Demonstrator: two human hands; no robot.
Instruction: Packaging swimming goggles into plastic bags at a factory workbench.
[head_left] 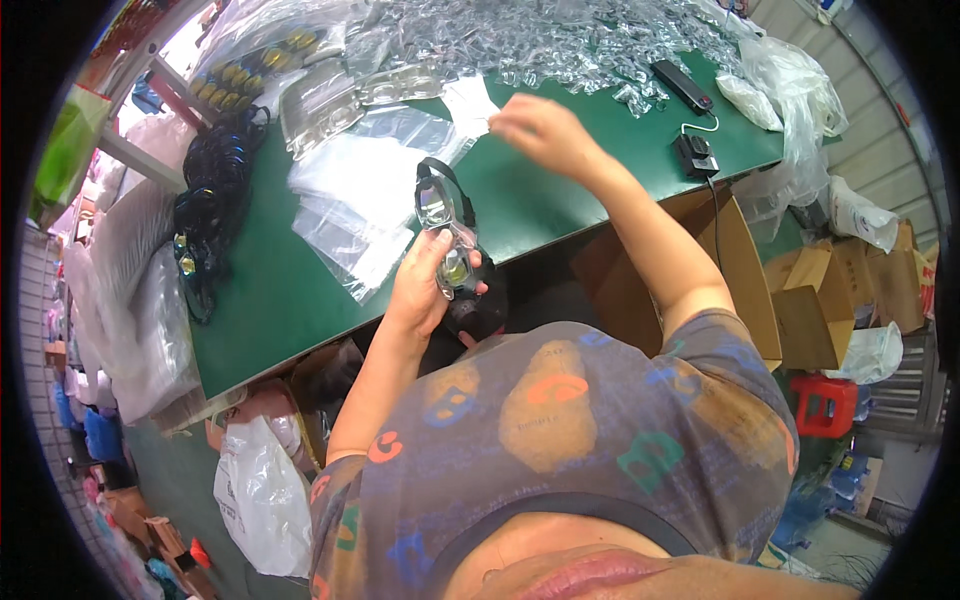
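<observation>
My left hand (425, 285) is closed round a pair of swimming goggles (435, 207) with mirrored lenses and a dark strap, held upright over the front edge of the green table (540, 195). Farther off, my right hand (550, 135) is by some small white paper slips (468, 103). Its fingers are blurred, and whether they hold a slip cannot be made out. Between the hands and the table's left side lies a pile of clear plastic bags (355, 180). Clear plastic cases (320, 105) rest behind the bags.
Dark goggles with straps (215, 170) are heaped at the left. A wide pile of small clear plastic pieces (560, 50) covers the far side. A black power strip (682, 86) and a small black device (696, 157) with cables sit at right. Cardboard boxes (815, 305) and a red stool (822, 405) stand beyond.
</observation>
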